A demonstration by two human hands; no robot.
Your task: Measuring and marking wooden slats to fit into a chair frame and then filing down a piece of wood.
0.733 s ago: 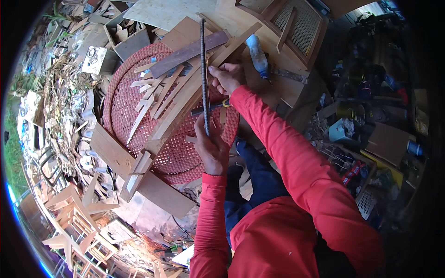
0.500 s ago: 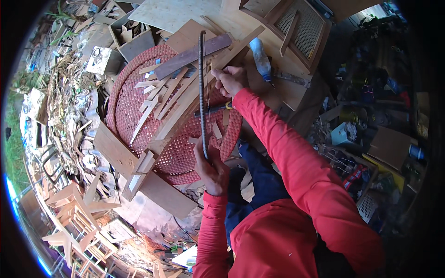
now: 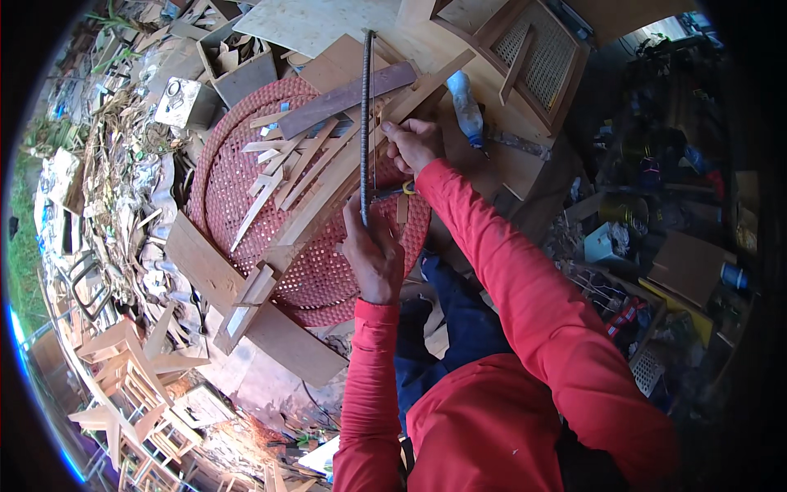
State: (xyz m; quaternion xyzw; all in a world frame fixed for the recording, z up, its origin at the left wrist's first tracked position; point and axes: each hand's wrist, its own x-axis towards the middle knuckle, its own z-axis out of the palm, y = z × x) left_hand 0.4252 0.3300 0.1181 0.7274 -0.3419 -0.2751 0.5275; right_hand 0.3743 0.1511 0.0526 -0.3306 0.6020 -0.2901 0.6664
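My left hand [image 3: 375, 258] is wrapped round the lower end of a bow-shaped wire saw [image 3: 365, 123], a dark ribbed rod with a thin blade strung along its right side. The saw stands lengthwise in front of me and crosses over a long wooden plank [image 3: 324, 201]. Just right of the blade, my right hand [image 3: 414, 145] is closed at the plank's edge, thumb and forefinger pinched together. What lies within its fingers is hidden. Under the plank is a round red woven tray [image 3: 221, 193] with narrow wood strips [image 3: 266, 197] on it.
A purplish board [image 3: 348, 100] lies across the tray's far side. Beyond my right hand are a plastic bottle [image 3: 466, 111] with a blue cap and a cane-panelled wooden frame [image 3: 537, 66]. A wide board [image 3: 295, 348] juts out near left. Cluttered shelves stand at right, scrap at left.
My left hand and the saw have moved away from me and slightly right, and the bow stands more upright. My right hand stays almost in place at the plank.
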